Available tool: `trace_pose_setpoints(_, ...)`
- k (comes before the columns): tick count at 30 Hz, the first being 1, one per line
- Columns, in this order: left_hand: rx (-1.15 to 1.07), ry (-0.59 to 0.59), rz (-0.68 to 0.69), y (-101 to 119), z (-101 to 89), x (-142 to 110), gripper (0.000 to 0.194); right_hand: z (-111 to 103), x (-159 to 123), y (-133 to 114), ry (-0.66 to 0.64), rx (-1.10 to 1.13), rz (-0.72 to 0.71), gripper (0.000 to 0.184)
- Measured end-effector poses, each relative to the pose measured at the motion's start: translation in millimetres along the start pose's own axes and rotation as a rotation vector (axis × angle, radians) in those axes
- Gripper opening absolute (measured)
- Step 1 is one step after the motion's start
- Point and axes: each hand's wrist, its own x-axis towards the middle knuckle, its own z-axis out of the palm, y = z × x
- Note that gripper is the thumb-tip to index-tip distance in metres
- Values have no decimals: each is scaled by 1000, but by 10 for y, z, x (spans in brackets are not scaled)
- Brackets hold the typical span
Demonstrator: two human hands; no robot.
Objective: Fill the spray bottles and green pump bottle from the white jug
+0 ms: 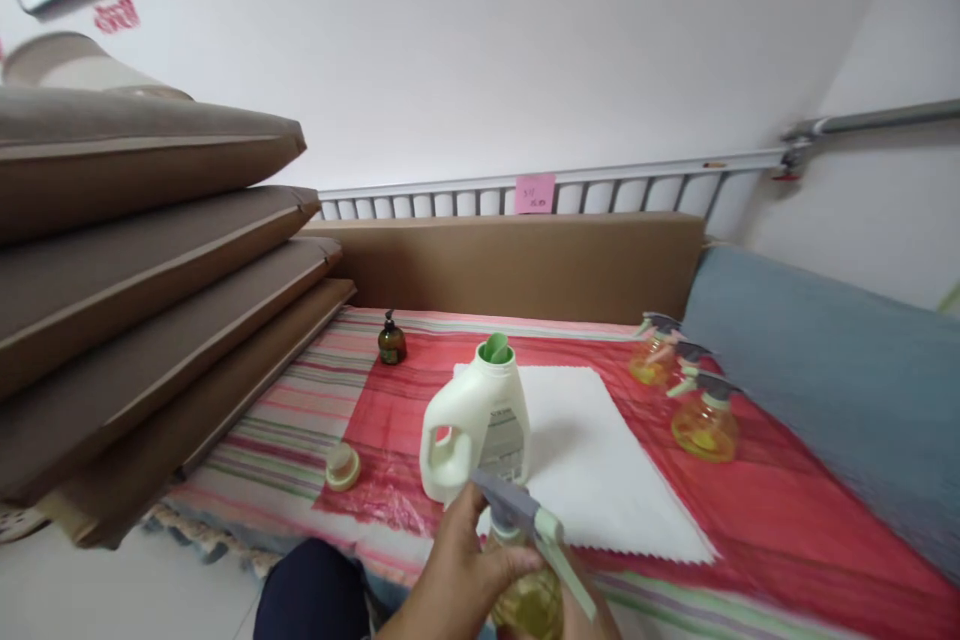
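Observation:
My left hand (457,575) is wrapped round the neck of a yellow spray bottle (529,600) with a grey and green trigger head (525,512), low in the head view. My right hand (589,620) shows only as a sliver under the bottle's right side, and its fingers are hidden. Just behind the bottle stands a white detergent jug (474,425) with an open green spout. The jug's cream cap (343,466) lies to the left on the red plastic sheet (390,420).
A white cloth (600,465) lies on the red sheet over a striped cover. Three yellow spray bottles (703,420) stand at the right, a small dark pump bottle (391,340) at the back. Stacked brown cushions (150,290) overhang the left; a blue cushion (825,380) is at the right.

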Motion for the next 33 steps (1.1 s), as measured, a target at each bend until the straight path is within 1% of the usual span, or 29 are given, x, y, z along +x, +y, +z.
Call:
trace_pose_setpoints(1,-2,-46,-26,-13,-7,-11,53,9,-8,-13,-14,-1,20,75)
trace_pose_setpoints(3,-28,-152,-59,-42,-26,-14,45,22,-28,-28,-47,-8,53,75)
trace_pose_setpoints(4,-29,-164,-58,-58,-33,-7,40,29,-37,-26,-48,-16,63,75)
trace_pose_setpoints(5,-13,-133,-47,-76,-36,3,36,38,-45,-18,-34,-25,66,76)
trace_pose_setpoints(6,14,-73,-30,-96,-36,15,36,50,-51,-3,-17,-32,64,77)
trace_pose_setpoints(8,57,46,-1,-133,-29,27,44,76,-60,36,6,-35,51,82)
trace_pose_setpoints(9,61,72,1,-145,-26,24,50,87,-63,53,9,-29,43,83)
trace_pose_setpoints(10,50,65,-5,-150,-22,16,55,93,-66,65,1,-22,38,83)
trace_pose_setpoints(11,29,27,-20,-148,-19,4,58,93,-69,69,-7,-17,37,82)
trace_pose_setpoints(13,3,-59,-58,-121,-6,-23,52,74,-77,53,-17,-11,17,83)
trace_pose_setpoints(14,11,-73,-69,-102,6,-34,45,56,-82,34,-24,-7,-6,84)
trace_pose_setpoints(15,28,-61,-72,-82,24,-43,38,36,-85,10,-27,-4,-35,86)
trace_pose_setpoints(17,58,12,-52,-49,69,-57,33,-4,-89,-41,-11,-2,-94,88)
trace_pose_setpoints(19,83,92,-20,-28,112,-69,33,-32,-84,-84,25,-11,-135,85)
trace_pose_setpoints(22,152,152,17,5,139,-88,34,-37,-63,-104,70,-43,-157,80)
trace_pose_setpoints(23,172,145,16,21,135,-92,35,-31,-55,-95,81,-50,-142,79)
trace_pose_setpoints(24,181,115,6,38,125,-93,36,-23,-48,-80,90,-57,-112,78)
trace_pose_setpoints(26,172,15,-25,63,97,-84,37,-6,-40,-40,115,-67,-34,77)
trace_pose_setpoints(28,129,-63,-32,58,72,-57,35,8,-36,-4,124,-70,-2,77)
trace_pose_setpoints(29,108,-63,-19,41,65,-40,31,12,-35,8,114,-69,-12,78)
trace_pose_setpoints(31,88,11,22,-6,63,-8,24,13,-34,18,83,-66,-42,80)
trace_pose_setpoints(33,92,76,46,-45,73,4,30,3,-35,27,55,-74,-37,78)
